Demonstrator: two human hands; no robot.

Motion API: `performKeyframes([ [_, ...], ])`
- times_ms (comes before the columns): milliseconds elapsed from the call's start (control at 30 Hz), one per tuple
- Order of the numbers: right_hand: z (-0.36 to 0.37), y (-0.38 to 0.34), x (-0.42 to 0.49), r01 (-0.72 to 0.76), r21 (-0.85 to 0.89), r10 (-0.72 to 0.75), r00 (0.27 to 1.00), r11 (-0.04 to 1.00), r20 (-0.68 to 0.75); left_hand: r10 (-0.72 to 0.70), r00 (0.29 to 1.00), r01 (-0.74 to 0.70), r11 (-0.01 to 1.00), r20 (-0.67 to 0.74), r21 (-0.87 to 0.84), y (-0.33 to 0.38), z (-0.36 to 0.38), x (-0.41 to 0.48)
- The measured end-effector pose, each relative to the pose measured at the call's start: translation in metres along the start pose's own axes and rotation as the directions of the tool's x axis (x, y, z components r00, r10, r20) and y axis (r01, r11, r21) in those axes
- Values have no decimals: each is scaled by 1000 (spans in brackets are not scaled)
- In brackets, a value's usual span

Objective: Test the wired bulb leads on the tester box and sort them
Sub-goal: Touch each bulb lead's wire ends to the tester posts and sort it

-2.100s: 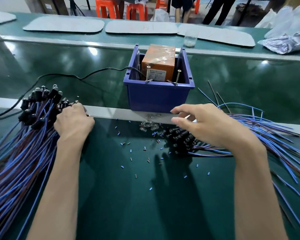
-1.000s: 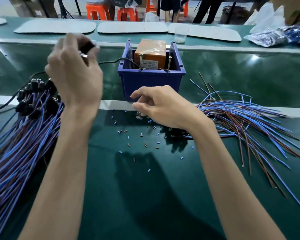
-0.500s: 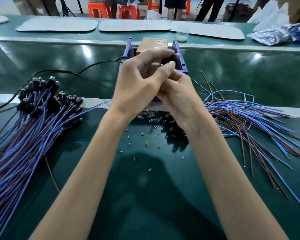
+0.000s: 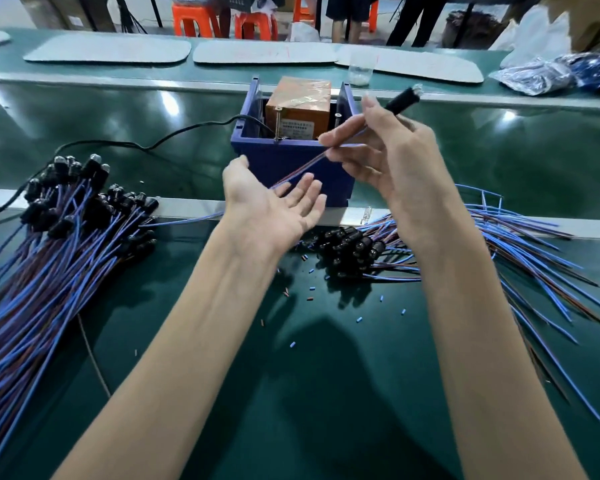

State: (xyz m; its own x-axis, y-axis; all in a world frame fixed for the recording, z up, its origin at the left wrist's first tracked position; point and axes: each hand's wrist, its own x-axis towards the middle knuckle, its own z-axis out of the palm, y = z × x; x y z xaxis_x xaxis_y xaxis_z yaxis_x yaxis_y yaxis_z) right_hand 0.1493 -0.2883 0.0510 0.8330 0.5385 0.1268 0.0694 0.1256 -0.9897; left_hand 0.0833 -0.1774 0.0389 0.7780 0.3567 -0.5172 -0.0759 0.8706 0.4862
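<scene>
Slanting through right hand (image 4: 395, 168) fingers (image 4: 338, 132), bulb lead (image 4: 400, 97), tail near left hand (image 4: 271, 209).

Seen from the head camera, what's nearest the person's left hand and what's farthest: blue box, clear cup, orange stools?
1. Blue box, just behind the left hand.
2. Clear cup, on the far bench, beyond the box.
3. Orange stools, on the floor past the benches.

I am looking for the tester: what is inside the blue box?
An orange block with a label, and a black cable entering from the left. The right hand, holding a bulb lead, covers part of the blue box; its floor is hidden.
</scene>
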Motion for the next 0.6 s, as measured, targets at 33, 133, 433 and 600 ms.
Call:
performKeyframes([
  [33, -4, -2, 0, 4, -38, -3, 1000, 999, 16, 19, 1000, -20, 997, -18, -80, 4, -1, 2],
  [133, -12, -5, 0, -7, -30, 7, 1000, 1000, -8, 99, 988, -126, 962, -121, -242, 13, -7, 8],
  [433, -23, -3, 3, -59, 200, 93, 982, 978, -165, 287, 930, -357, 856, -230, -374, 30, -21, 26],
  [600, -28, 4, 7, -114, -282, 40, 966, 953, -254, 417, 903, -399, 903, -104, 158, 38, -38, 39],
])
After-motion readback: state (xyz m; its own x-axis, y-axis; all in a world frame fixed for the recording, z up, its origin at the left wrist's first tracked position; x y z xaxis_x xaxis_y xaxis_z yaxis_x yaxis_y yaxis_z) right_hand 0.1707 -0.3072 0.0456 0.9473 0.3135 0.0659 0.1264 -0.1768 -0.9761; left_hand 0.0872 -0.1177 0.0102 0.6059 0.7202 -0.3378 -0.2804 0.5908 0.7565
